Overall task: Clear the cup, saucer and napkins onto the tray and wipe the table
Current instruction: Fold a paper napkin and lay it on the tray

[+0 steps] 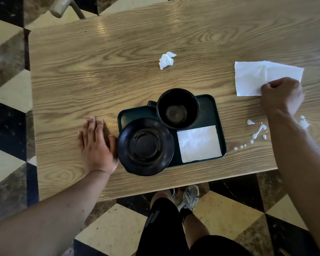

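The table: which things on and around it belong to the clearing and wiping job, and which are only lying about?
Belonging to the job:
- tray
- cup
- saucer
- folded napkin on the tray
- crumpled napkin
- flat napkin under the right hand
- white spill
- table

Only lying about:
- chair beyond the table
- checkered floor

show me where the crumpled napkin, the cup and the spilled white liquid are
crumpled napkin (166,60): head view, middle of the wad.
cup (177,109): head view, inside bottom of the cup.
spilled white liquid (259,130): head view, the long streak on the table.
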`<state>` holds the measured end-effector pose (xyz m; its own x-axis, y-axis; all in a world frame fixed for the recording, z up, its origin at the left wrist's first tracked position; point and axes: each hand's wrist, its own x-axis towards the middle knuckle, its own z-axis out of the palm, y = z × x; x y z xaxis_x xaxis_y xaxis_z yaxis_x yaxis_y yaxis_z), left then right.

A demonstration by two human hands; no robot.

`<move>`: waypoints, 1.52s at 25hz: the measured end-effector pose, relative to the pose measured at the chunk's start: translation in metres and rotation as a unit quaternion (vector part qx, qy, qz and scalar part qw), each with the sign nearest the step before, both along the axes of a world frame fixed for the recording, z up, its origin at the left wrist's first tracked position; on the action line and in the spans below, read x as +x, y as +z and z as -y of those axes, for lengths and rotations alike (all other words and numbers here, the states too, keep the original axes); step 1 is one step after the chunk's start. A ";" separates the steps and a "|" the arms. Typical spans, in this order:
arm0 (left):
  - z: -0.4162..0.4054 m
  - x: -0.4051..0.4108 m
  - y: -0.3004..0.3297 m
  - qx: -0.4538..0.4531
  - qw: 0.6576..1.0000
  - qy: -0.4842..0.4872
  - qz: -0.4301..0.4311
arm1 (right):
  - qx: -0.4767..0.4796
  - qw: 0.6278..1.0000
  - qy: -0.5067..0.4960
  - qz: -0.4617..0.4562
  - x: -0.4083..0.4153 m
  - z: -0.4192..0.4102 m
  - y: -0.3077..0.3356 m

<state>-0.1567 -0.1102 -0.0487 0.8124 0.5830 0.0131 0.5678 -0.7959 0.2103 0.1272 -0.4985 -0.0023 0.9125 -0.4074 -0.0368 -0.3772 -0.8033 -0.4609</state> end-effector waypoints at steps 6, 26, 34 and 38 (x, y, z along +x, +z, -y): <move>0.000 0.000 0.001 -0.001 1.000 0.001 -0.008 | -0.002 0.999 -0.003 -0.034 0.000 -0.004 0.007; 0.001 0.001 0.002 -0.005 1.000 0.006 -0.009 | 0.670 0.740 -0.024 -0.056 -0.097 0.002 0.028; 0.001 0.002 0.003 -0.005 1.000 0.009 -0.007 | 0.632 0.694 0.164 -0.304 -0.148 -0.021 0.046; 0.001 0.002 0.003 -0.004 1.000 0.009 -0.007 | 0.527 0.735 0.213 -0.369 -0.153 -0.038 0.042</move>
